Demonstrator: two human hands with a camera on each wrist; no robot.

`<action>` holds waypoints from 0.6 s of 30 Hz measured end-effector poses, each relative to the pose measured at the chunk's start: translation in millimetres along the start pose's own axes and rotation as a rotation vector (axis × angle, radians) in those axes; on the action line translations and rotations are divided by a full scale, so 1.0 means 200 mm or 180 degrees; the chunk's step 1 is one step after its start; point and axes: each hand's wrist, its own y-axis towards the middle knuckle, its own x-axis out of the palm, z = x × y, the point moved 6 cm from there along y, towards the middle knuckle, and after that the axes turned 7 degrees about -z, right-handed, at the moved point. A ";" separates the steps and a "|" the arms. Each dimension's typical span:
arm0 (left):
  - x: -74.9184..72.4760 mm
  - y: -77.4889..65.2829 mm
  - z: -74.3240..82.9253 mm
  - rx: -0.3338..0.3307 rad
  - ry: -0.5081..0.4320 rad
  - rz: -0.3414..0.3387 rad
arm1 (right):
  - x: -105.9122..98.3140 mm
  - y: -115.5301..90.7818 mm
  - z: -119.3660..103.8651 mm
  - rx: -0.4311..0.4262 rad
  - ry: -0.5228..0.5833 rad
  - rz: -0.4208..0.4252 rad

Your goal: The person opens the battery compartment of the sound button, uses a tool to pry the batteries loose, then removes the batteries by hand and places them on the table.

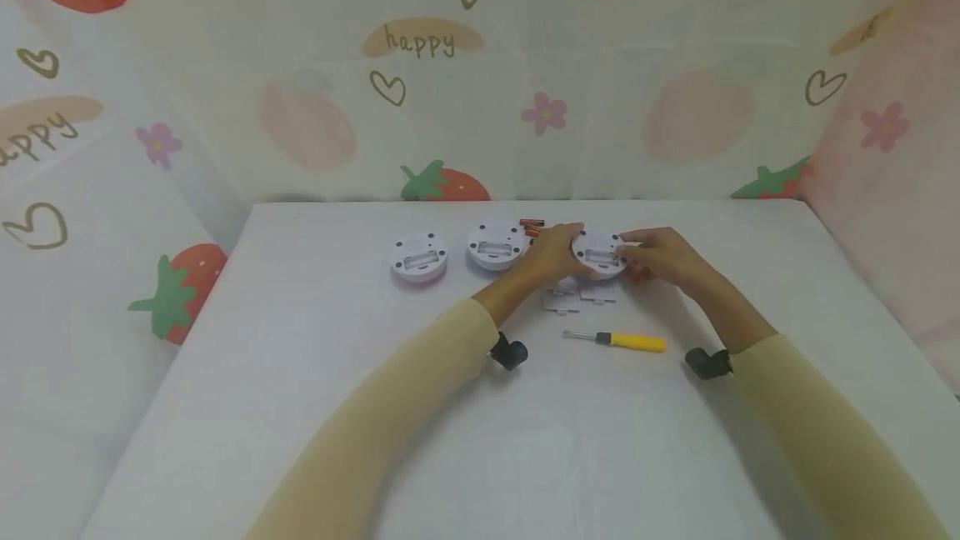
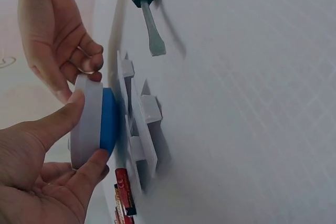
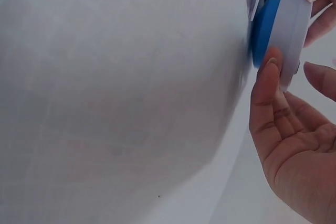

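Note:
A round white battery device (image 1: 598,252), blue on its underside, is tilted on edge between both hands, its battery bay facing up and back. My left hand (image 2: 58,166) grips its rim between thumb and fingers. At the opposite edge is my right hand (image 3: 294,140); its curled fingers touch the rim, while the thumb hangs close to the back. The bay looks bare of batteries in the head view. Several white battery covers (image 1: 562,302) lie just below the device. Red and black batteries (image 1: 532,222) lie behind my left hand, partly hidden by it.
Two similar round devices, one farther left (image 1: 419,258) and one nearer (image 1: 496,246), lie with their battery bays up. A yellow-handled flat screwdriver (image 1: 630,342) lies in front of the covers. The white table (image 1: 337,407) ends at a printed cloth backdrop (image 1: 600,65).

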 end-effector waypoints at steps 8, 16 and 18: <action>-0.06 -0.07 0.02 0.0031 0.0111 -0.0070 | -0.01 -0.01 0.02 0.0095 -0.0146 0.0025; -0.32 -0.24 0.00 0.0292 0.0318 0.0039 | -0.08 -0.13 -0.01 -0.0175 -0.0481 0.0221; -0.41 -0.31 -0.04 0.0272 0.0389 0.0172 | -0.10 -0.16 -0.03 -0.0204 -0.0586 0.0271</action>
